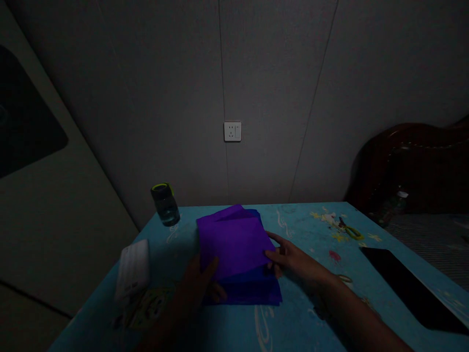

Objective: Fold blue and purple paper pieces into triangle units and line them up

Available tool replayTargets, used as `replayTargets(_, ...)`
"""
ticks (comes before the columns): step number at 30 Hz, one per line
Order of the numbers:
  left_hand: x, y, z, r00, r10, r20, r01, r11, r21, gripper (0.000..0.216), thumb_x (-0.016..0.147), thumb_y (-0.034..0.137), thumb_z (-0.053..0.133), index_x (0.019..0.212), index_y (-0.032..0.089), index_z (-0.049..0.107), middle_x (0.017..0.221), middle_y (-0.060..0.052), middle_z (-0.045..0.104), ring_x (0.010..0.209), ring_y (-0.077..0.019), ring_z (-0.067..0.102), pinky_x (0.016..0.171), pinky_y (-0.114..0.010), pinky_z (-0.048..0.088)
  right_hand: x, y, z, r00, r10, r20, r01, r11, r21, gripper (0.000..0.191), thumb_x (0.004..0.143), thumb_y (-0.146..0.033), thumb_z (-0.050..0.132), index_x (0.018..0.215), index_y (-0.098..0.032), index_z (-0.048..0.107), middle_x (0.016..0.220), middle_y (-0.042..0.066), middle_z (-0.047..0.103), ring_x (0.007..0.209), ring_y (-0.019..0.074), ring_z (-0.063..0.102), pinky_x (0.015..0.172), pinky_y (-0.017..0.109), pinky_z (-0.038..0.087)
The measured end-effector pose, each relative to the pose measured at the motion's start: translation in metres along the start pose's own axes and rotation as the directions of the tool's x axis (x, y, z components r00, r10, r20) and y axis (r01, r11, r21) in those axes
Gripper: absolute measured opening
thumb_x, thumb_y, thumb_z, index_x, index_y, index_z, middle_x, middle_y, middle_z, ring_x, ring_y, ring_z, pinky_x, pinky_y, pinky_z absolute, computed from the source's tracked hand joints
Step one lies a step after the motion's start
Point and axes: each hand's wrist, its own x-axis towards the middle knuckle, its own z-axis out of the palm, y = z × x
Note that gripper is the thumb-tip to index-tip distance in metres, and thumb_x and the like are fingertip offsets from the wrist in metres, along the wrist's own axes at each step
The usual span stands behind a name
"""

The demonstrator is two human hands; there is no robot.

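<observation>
A thin purple sheet [234, 242], probably paper, lies tilted on top of a loose stack. Below its near edge, dark blue sheets [249, 292] show. My left hand [205, 281] is at the near left edge of the purple sheet, its thumb over the top and its other fingers partly hidden in shadow. On the other side, my right hand [284, 254] pinches the right edge, thumb on top and index finger stretched along the side. Another purple corner [236, 210] sticks out at the back of the stack.
The blue patterned tablecloth [293, 288] carries a water bottle [165, 204] at back left and a white box-like device [134, 266] at left. Scissors [351, 231] lie at back right, near a long black panel [414, 288]. A wall socket [232, 131] is behind.
</observation>
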Motion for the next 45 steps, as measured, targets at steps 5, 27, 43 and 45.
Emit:
replayTargets(5, -0.018, -0.003, -0.015, 0.992, 0.09, -0.087, -0.063, 0.959, 0.277, 0.066, 0.078, 0.06, 0.055, 0.127, 0.015, 0.049, 0.055, -0.001, 0.068, 0.041, -0.0213, 0.06, 0.045, -0.032, 0.047, -0.021, 0.007, 0.022, 0.996, -0.002, -0.084, -0.012, 0.987, -0.162, 0.094, 0.083, -0.052, 0.062, 0.154, -0.019, 0.011, 0.058, -0.006, 0.059, 0.04, 0.0112, 0.05, 0.041, 0.022, 0.039)
replayTargets(27, -0.021, -0.012, -0.012, 0.922, 0.357, -0.151, 0.089, 0.183, 0.979, 0.045, 0.097, 0.034, 0.035, 0.129, 0.013, 0.058, 0.096, -0.02, 0.071, 0.084, -0.0324, 0.068, 0.071, -0.041, 0.05, -0.034, -0.011, 0.053, 0.982, -0.145, -0.123, -0.094, 0.191, -0.977, 0.035, 0.095, -0.034, 0.046, 0.123, -0.023, 0.064, 0.091, 0.016, 0.074, 0.08, 0.0315, 0.071, 0.07, 0.04, 0.052)
replayTargets(43, 0.021, -0.013, 0.011, 0.871, 0.401, 0.284, -0.347, 0.091, 0.934, 0.045, 0.09, 0.039, 0.052, 0.129, 0.016, 0.058, 0.131, -0.018, 0.06, 0.119, -0.0348, 0.055, 0.098, -0.052, 0.043, 0.049, 0.034, 0.051, 0.92, -0.378, 0.101, 0.197, 0.226, -0.954, 0.056, 0.099, -0.047, 0.038, 0.145, -0.014, 0.044, 0.152, 0.019, 0.037, 0.14, 0.0339, 0.034, 0.113, 0.051, 0.029)
replayTargets(45, 0.031, -0.002, 0.011, 0.863, 0.426, 0.273, -0.334, 0.075, 0.939, 0.042, 0.091, 0.039, 0.05, 0.125, 0.016, 0.06, 0.124, -0.017, 0.063, 0.113, -0.0324, 0.058, 0.097, -0.048, 0.043, 0.049, 0.033, 0.048, 0.89, -0.452, 0.051, 0.194, 0.275, -0.942, 0.05, 0.098, -0.042, 0.041, 0.139, -0.014, 0.051, 0.147, 0.018, 0.045, 0.135, 0.0312, 0.042, 0.112, 0.047, 0.033)
